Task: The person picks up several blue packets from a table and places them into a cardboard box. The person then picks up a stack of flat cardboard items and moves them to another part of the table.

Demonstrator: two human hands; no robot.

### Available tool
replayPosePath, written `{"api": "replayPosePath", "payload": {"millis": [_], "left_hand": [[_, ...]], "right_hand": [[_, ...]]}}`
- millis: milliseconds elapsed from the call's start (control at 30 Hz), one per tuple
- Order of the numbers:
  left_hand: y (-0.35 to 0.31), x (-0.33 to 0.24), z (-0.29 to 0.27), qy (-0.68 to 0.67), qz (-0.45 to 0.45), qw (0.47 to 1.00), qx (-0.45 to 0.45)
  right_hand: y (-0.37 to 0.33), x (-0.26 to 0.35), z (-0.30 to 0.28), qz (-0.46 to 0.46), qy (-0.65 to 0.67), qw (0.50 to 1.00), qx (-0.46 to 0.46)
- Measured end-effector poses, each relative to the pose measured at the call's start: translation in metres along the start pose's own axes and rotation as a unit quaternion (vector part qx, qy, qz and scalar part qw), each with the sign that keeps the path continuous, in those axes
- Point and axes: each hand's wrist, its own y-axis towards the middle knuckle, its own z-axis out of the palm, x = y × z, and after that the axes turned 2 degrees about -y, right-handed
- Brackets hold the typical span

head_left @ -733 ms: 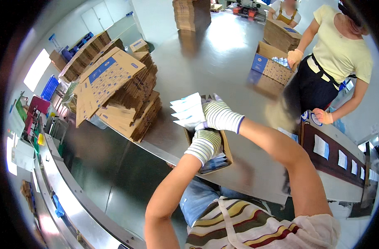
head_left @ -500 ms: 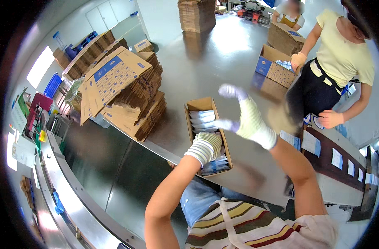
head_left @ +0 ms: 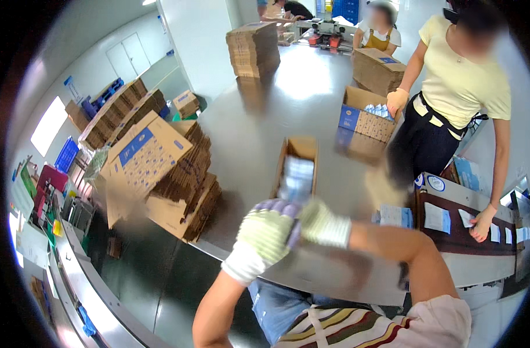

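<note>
A narrow open cardboard box (head_left: 282,158) stands on the steel table in front of me, blurred, with white-and-blue packets (head_left: 298,177) lined up inside. My left hand (head_left: 259,238), in a striped glove with purple fingertips, is at the box's near end with its fingers curled. What those fingers hold, if anything, is hidden. Right beside it is my right hand (head_left: 326,225), gloved too, at the near right corner and smeared by motion. Both hands cover the near end of the box.
Stacks of flattened cartons (head_left: 178,168) rise on the left, another carton stack (head_left: 253,49) farther back. At right, a co-worker (head_left: 459,87) has one hand at an open carton (head_left: 363,123) and another over a dark conveyor belt (head_left: 465,235) carrying packets. Another person sits behind.
My right hand has come down from open in the air to beside my left. The box has shifted away from me. A co-worker's hand has moved onto the packets on the belt.
</note>
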Motion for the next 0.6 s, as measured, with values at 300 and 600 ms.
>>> {"api": "replayPosePath", "payload": {"millis": [300, 600], "left_hand": [[-0.037, 0.051, -0.106, 0.406, -0.161, 0.883, -0.170], [-0.049, 0.133, -0.109, 0.343, -0.224, 0.905, -0.112]], "right_hand": [[0.097, -0.114, 0.011, 0.103, -0.394, 0.910, 0.079], [-0.088, -0.010, 0.089, 0.114, -0.147, 0.975, 0.121]]}}
